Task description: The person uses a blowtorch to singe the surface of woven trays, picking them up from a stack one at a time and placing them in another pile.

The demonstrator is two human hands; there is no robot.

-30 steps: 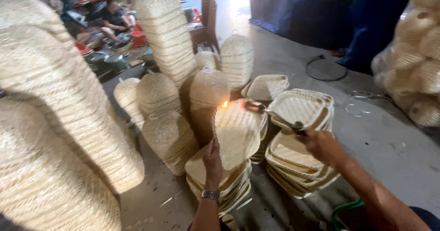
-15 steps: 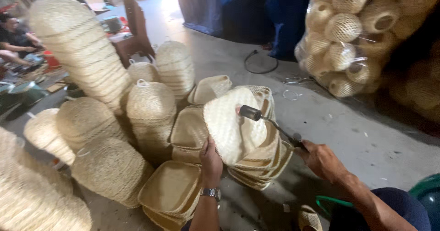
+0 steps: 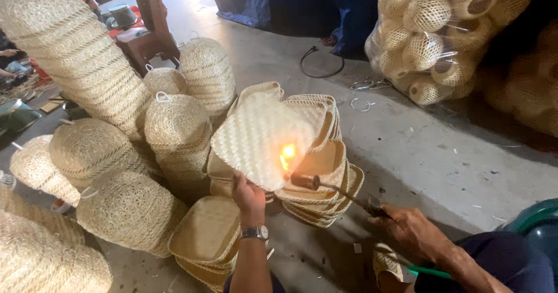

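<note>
Now the left hand [image 3: 249, 195] pinches the woven tray [image 3: 261, 139] by its lower edge, tilted upright above that grip; the right hand [image 3: 410, 228] is closed round the torch [image 3: 334, 189]. Its flame [image 3: 287, 154], out half a second ago, licks the tray's underside again, so singeing has resumed.

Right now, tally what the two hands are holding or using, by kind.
Woven square tray, held up on edge by the left hand: 1
Gas torch with lit flame, gripped by the right hand: 1
Total: 2
</note>
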